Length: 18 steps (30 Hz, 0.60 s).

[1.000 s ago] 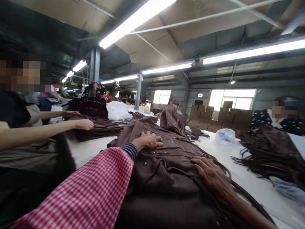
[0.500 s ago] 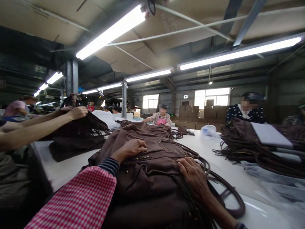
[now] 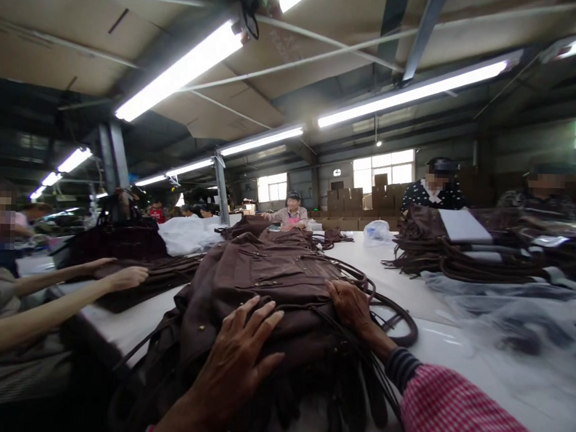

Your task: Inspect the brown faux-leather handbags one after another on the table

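A dark brown handbag (image 3: 274, 269) lies flat on top of a pile of similar bags in front of me. My left hand (image 3: 246, 344) rests on the near part of this bag, palm down with its fingers spread. At the bag's right edge my right hand (image 3: 351, 304) has its fingers bent over the brown material, the thumb side hidden. Rounded handles (image 3: 400, 330) stick out to the right, just past my right hand. Thin dark straps hang down over the pile's near side between my arms.
The white table (image 3: 434, 347) carries a second bag stack (image 3: 419, 239) with a white sheet (image 3: 464, 226), and clear plastic (image 3: 515, 318) on the right. A co-worker's hands (image 3: 125, 276) are over brown bags at left. Other people sit across the table.
My left hand has moved from the bag's middle toward me and its fingers have spread. My right hand has shifted slightly forward along the edge. The co-worker's hands at left have lowered.
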Each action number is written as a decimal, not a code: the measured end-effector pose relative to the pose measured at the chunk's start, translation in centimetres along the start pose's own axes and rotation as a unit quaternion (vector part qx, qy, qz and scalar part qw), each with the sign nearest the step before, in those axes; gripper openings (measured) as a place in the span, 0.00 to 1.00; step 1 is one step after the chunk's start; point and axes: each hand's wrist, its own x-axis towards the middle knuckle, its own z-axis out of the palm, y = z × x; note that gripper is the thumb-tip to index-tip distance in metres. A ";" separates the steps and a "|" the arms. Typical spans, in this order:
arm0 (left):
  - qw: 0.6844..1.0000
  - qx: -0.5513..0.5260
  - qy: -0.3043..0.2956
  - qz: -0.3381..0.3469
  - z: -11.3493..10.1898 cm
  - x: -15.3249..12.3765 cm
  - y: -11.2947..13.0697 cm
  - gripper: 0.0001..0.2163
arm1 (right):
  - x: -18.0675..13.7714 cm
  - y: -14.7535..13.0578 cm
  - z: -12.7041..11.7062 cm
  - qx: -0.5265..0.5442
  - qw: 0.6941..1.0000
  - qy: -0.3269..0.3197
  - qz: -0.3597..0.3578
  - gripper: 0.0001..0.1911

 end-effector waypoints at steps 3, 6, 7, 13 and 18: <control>0.997 0.006 0.065 -0.030 0.4 0.4 -0.6 0.27 | -2.1 -0.1 -2.2 -0.008 1.000 -0.015 -0.013 0.27; 0.995 0.014 0.091 -0.040 0.8 0.8 -0.7 0.25 | -6.7 1.3 -4.9 -0.021 0.995 -0.077 -0.056 0.29; 0.995 0.010 0.087 -0.042 0.9 0.9 -0.6 0.24 | -8.5 2.1 -5.8 -0.024 0.991 -0.106 -0.073 0.28; 0.991 -0.041 0.037 -0.123 -0.4 3.0 -0.7 0.22 | -12.2 6.7 -10.1 0.069 0.986 -0.146 0.042 0.15; 0.989 -0.009 -0.084 -0.124 -2.9 7.1 -1.5 0.15 | -11.8 6.7 -8.2 0.144 0.979 -0.113 0.090 0.07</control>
